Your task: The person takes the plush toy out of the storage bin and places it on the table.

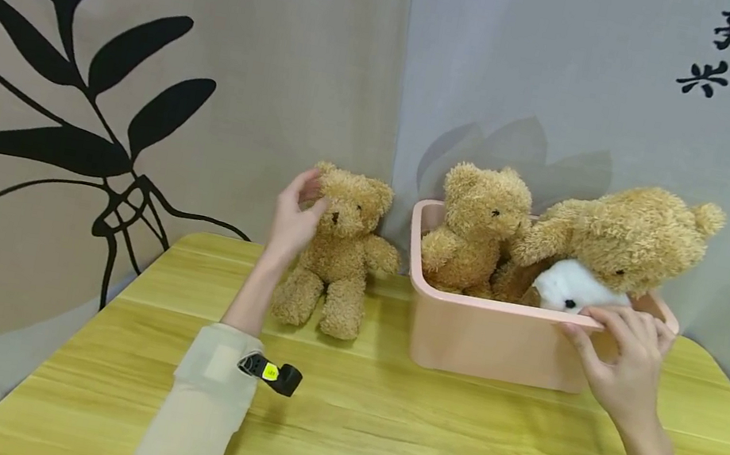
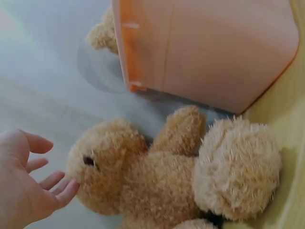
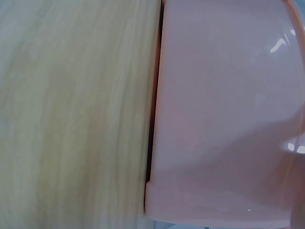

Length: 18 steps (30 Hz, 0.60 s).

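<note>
A tan teddy bear (image 1: pixel 340 256) sits upright on the table, left of a pink plastic bin (image 1: pixel 498 340). My left hand (image 1: pixel 294 220) is beside that bear's head with its fingers loosely bent. In the left wrist view the fingertips are at the bear's (image 2: pixel 157 181) muzzle, without gripping it. My right hand (image 1: pixel 629 360) holds the bin's front rim near the right corner, thumb outside and fingers over the edge. Inside the bin are a smaller-looking teddy bear (image 1: pixel 484 211), a larger bear (image 1: pixel 639 233) leaning right, and a white plush toy (image 1: pixel 569 284) partly hidden beneath it.
The wooden table (image 1: pixel 417 437) carries the bin and the bear near its back edge. Behind it hangs a pale curtain (image 1: pixel 308 49) with a black leaf print (image 1: pixel 69 1). In the right wrist view, the bin's glossy wall (image 3: pixel 224 105) fills the right half.
</note>
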Tool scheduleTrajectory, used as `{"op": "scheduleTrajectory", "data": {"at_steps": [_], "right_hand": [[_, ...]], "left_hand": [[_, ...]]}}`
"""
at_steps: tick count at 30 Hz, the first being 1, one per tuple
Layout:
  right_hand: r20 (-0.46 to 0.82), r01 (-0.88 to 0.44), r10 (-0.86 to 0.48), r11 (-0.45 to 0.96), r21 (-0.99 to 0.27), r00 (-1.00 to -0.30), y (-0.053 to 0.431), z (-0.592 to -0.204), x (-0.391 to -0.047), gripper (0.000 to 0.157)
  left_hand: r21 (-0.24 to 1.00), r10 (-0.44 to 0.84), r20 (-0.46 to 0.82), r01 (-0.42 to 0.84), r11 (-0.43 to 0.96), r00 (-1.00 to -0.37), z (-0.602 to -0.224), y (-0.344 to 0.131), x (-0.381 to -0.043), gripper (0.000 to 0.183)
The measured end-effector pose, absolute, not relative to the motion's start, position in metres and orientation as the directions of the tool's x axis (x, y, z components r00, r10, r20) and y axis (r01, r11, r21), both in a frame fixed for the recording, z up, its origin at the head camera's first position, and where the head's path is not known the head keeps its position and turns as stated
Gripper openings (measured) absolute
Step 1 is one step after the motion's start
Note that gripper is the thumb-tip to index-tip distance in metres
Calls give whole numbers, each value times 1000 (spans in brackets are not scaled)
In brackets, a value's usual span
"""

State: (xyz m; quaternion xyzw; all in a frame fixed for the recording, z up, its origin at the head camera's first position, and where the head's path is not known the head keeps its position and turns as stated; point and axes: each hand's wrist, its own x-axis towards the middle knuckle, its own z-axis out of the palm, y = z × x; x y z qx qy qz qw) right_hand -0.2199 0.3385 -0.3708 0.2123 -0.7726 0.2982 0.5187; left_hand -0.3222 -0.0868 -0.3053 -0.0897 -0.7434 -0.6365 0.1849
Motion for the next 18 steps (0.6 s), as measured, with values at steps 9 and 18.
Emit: {"op": "scheduleTrajectory", "data": {"at_steps": [9,18], "right_hand": [[927,-635,-16,734,-243,-373,338,-370,-219,76],[927,-635,-13,732,-246,-374,337,-370,-218,75]], "left_hand": [[855,1,503,498,143,-864,-298,-63,-316,44],[834,100,521,530,154,-848,-294,-27,-315,47]]}}
